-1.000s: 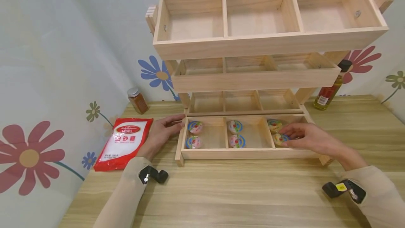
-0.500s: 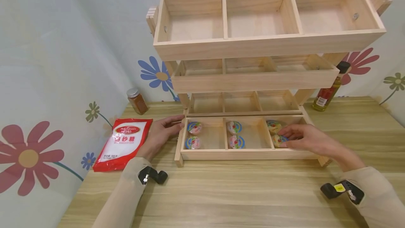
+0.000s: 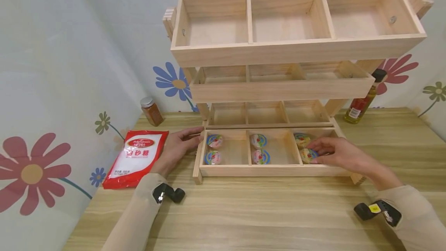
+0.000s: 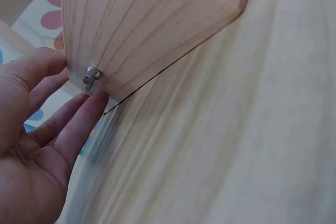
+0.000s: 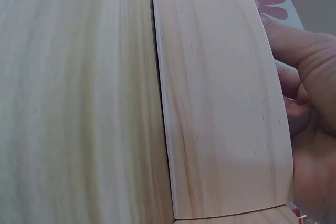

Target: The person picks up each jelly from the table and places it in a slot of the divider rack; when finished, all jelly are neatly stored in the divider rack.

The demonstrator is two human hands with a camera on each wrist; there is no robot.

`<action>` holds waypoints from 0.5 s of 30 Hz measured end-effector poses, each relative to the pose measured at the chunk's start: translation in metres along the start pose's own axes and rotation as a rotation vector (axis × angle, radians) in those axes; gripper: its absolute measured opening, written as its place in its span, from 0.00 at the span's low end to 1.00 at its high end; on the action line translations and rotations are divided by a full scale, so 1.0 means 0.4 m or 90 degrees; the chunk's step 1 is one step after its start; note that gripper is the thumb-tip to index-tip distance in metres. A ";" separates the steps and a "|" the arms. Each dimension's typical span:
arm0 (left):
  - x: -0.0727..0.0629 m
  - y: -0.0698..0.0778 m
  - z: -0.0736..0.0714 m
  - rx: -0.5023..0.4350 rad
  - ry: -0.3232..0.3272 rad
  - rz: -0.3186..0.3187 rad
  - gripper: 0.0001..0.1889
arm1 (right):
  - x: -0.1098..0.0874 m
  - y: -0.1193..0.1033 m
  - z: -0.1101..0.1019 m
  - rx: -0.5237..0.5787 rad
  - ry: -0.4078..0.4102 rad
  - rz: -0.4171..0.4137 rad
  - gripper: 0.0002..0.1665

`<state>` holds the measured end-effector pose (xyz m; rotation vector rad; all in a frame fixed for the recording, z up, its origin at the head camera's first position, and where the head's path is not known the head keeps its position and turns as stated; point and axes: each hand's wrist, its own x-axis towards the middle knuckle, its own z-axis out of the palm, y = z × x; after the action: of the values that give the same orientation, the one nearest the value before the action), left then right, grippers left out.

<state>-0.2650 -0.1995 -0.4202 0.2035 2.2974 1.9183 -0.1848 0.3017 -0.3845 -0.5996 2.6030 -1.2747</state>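
Observation:
In the head view, a tiered wooden rack point(image 3: 294, 52) stands on the table. Its bottom front tray point(image 3: 278, 170) has three compartments, each with two small jelly cups along its left side. My right hand point(image 3: 343, 158) reaches into the right compartment, thumb and fingertips at the edge of the front jelly cup point(image 3: 308, 156); another jelly cup point(image 3: 301, 139) lies behind it. In the right wrist view, the tray's wooden wall hides the fingertips. My left hand point(image 3: 177, 146) rests its fingers against the rack's left side, right beside a metal wing nut point(image 4: 91, 77).
Left of the rack lie a red-and-white sugar bag point(image 3: 137, 158), under my left wrist, and a spice jar point(image 3: 151, 111) with a silver lid. A dark-capped bottle point(image 3: 362, 102) stands behind on the right. The rack's upper trays overhang the bottom one.
The right hand has shifted slightly to the right, and more of the front right jelly cup shows. The left hand keeps its place at the rack's side.

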 end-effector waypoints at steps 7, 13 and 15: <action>0.001 0.001 -0.001 0.039 0.004 -0.007 0.24 | -0.002 -0.002 -0.002 -0.015 0.007 0.028 0.25; 0.003 -0.002 -0.002 0.040 0.001 -0.004 0.23 | -0.008 -0.005 -0.006 -0.044 0.031 0.037 0.24; 0.002 -0.004 -0.003 0.042 0.000 -0.002 0.24 | -0.010 -0.006 -0.007 -0.054 0.039 0.032 0.23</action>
<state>-0.2659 -0.2009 -0.4215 0.2061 2.3612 1.8424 -0.1815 0.3042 -0.3808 -0.5136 2.7156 -1.1897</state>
